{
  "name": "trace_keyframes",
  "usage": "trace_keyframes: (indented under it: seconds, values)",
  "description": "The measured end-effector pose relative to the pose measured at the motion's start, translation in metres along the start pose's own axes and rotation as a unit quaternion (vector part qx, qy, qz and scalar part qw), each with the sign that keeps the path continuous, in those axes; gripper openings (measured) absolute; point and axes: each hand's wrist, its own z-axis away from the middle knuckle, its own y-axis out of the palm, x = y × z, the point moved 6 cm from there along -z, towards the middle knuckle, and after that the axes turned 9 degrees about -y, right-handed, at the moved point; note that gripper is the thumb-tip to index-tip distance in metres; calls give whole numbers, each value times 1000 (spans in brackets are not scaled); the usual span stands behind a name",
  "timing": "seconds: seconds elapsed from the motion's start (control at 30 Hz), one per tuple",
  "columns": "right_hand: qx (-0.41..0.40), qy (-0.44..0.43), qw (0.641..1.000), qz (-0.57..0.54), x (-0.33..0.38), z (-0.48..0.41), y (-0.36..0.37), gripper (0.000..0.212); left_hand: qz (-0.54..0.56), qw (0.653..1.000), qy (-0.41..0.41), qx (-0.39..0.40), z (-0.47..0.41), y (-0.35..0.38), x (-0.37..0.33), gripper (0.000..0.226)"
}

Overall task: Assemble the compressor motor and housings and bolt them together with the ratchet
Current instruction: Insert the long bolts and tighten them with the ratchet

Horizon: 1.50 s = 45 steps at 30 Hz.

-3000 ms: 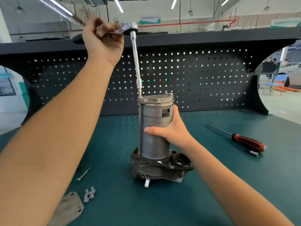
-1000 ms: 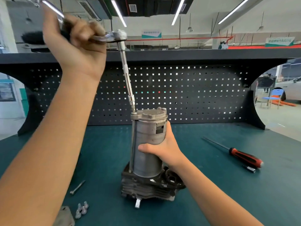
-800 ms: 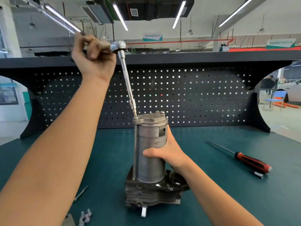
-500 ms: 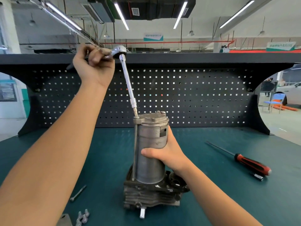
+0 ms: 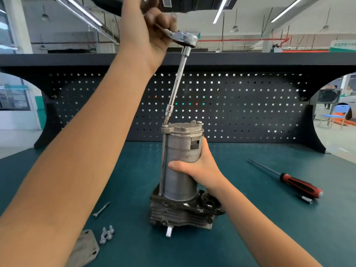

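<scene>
The grey cylindrical compressor motor (image 5: 181, 162) stands upright on its dark finned housing (image 5: 179, 212) in the middle of the green bench. My right hand (image 5: 200, 166) grips the motor body from the right side. Raised high above it, my left hand (image 5: 152, 26) grips the handle of the chrome ratchet (image 5: 185, 37). The ratchet's long extension (image 5: 178, 81) slants down and its bit sits on a bolt head (image 5: 165, 125) at the left edge of the motor's top cap. A long through bolt (image 5: 162, 160) runs down the motor's left side.
A loose long bolt (image 5: 101, 209), several short bolts (image 5: 107, 232) and a grey cover plate (image 5: 84, 247) lie at the front left. A red-and-black screwdriver (image 5: 292, 182) and a small socket bit (image 5: 304, 199) lie to the right. A black pegboard (image 5: 231, 105) backs the bench.
My left hand has swung the ratchet handle, so the head now sits right of the motor's bolt and the extension leans the other way. My right hand keeps its grip on the motor.
</scene>
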Motion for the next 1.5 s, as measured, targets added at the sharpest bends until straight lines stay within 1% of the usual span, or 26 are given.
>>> trace_keyframes:
  seconds: [0.07,0.17,0.23,0.33,0.37,0.43,0.5,0.53,0.63,0.7,0.77,0.87,0.97,1.03,1.07,1.1,1.13,1.2,1.27,1.3,1.37,1.5]
  values:
    - [2,-3,1000,-2,0,0,0,76,-2,999,20,-47,-4,-11,-4,38]
    - [-1,-5,1000,-6,-2,0,0,77,-10,990,66,-121,0,-32,-13,31]
    - [-5,-7,1000,-6,-3,0,0,79,-16,985,104,-138,4,-40,-20,30]
    - [-15,-6,1000,1,-3,1,0,80,-50,979,165,-106,17,-32,-30,29]
    - [-19,-6,1000,6,-3,1,0,79,-67,976,186,-86,22,-27,-33,31]
    - [-25,-7,1000,15,-3,2,0,77,-73,977,195,-34,31,-18,-33,32]
    - [-27,-9,999,18,-2,2,-1,75,-41,985,167,11,33,-13,-31,31]
    - [-25,-10,1000,17,-2,2,-1,74,-31,988,150,18,32,-12,-30,31]
    - [-14,-11,1000,8,0,2,-2,78,-24,994,106,5,17,-16,-27,37]
    - [-11,-10,1000,4,0,1,-2,86,-14,997,74,-11,3,-21,-23,40]
    - [-5,-12,1000,3,0,0,-2,97,6,999,51,-19,-8,-30,-16,39]
    - [6,-17,1000,-2,1,-1,-1,104,69,997,23,4,-22,-39,-7,39]
    - [17,-14,1000,-14,1,-1,-2,103,173,983,-23,64,-32,-40,0,51]
    - [25,-12,1000,-11,1,-1,-1,100,263,955,-62,124,-36,-35,6,60]
    - [25,-11,1000,-10,0,-1,-1,98,285,945,-77,140,-37,-31,11,61]
    - [24,-10,1000,-8,0,-1,-1,96,284,945,-89,139,-38,-28,16,60]
    - [21,-10,1000,-8,-1,-1,-2,93,259,954,-95,120,-38,-26,20,57]
    - [13,-8,1000,-9,0,0,-1,86,173,980,-84,50,-36,-26,22,45]
    - [1,-10,1000,1,0,2,-1,86,107,993,-38,-22,-30,-30,11,35]
    - [-6,-9,1000,8,1,3,-1,86,92,995,-13,-44,-27,-32,3,34]
    - [-25,-8,999,23,2,7,0,86,84,993,16,-80,-20,-33,-11,33]
    - [-73,-28,996,47,6,14,0,81,119,982,6,-144,-16,-39,-18,38]
